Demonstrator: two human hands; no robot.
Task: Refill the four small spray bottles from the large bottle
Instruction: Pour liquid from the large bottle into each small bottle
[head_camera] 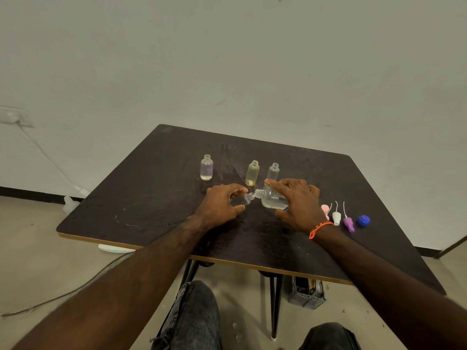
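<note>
Small bottles: four — three standing (206, 168) (252, 173) (273, 171), one held (243, 199). Large bottle (270, 199): one. Spray heads: three (325, 210) (336, 218) (348, 223). Blue cap (364, 221): one.

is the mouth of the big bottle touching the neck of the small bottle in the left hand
Cannot tell. In the head view the large bottle's mouth meets the small bottle's neck with no visible gap, but clear plastic and blur hide actual contact.
</note>
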